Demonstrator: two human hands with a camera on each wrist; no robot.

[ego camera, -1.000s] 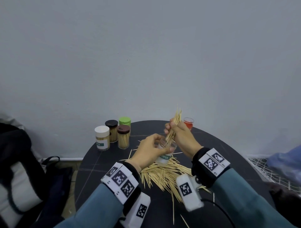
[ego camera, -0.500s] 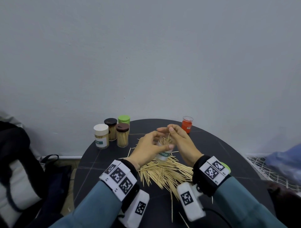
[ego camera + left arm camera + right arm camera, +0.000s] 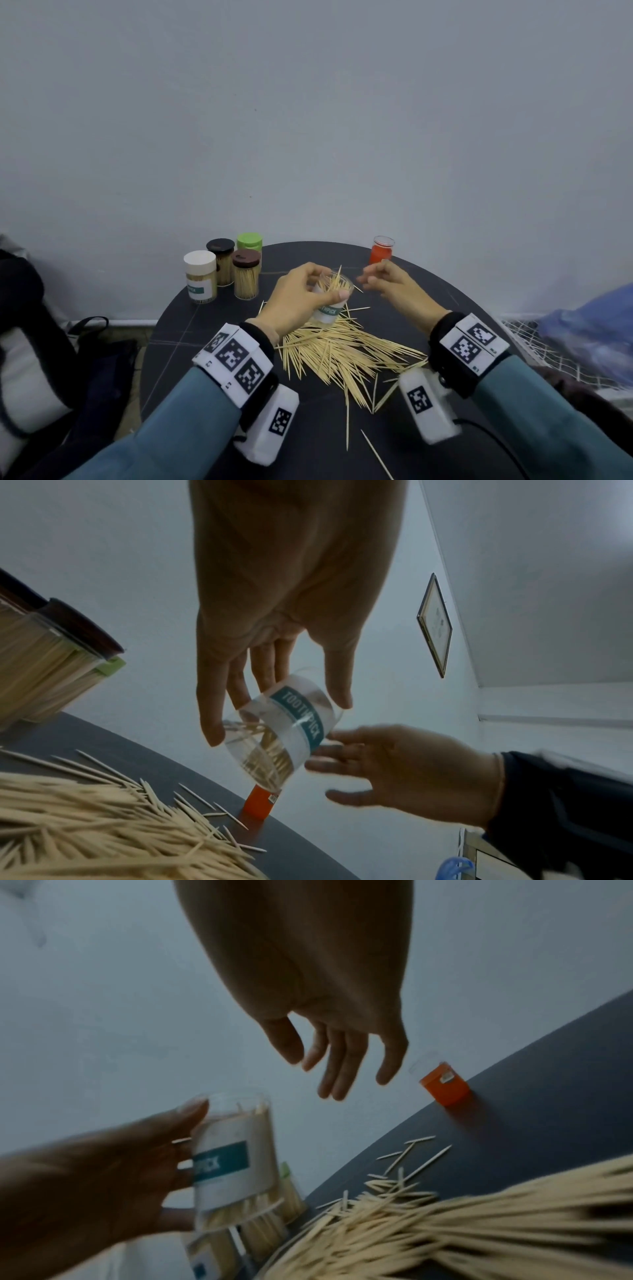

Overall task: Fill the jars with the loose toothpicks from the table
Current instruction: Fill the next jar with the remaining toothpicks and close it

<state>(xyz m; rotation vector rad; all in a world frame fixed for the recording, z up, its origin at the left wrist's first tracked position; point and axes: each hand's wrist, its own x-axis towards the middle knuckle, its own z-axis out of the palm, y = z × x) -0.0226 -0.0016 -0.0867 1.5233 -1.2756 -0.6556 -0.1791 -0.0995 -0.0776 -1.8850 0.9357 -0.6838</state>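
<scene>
My left hand (image 3: 301, 294) grips a clear lidless jar (image 3: 330, 301) with a teal label, held tilted above the table; toothpicks stand inside and poke out of its mouth. The left wrist view has the jar (image 3: 284, 731) between thumb and fingers. My right hand (image 3: 387, 282) hovers just right of the jar, fingers relaxed and holding nothing; its fingers (image 3: 339, 1064) show straight and bare in the right wrist view. A big heap of loose toothpicks (image 3: 342, 349) lies on the round dark table (image 3: 191, 329) under and in front of both hands.
Several capped, filled jars stand at the back left: white lid (image 3: 200, 281), two brown lids (image 3: 246, 274), green lid (image 3: 249, 241). An open orange jar (image 3: 381, 251) stands at the back right. Stray toothpicks (image 3: 375, 452) lie near the front edge. A dark bag (image 3: 34, 342) sits left of the table.
My right hand held a bunch of toothpicks over the jar, pushed them in, then let go and drew away to the right. The left hand kept hold of the jar.
</scene>
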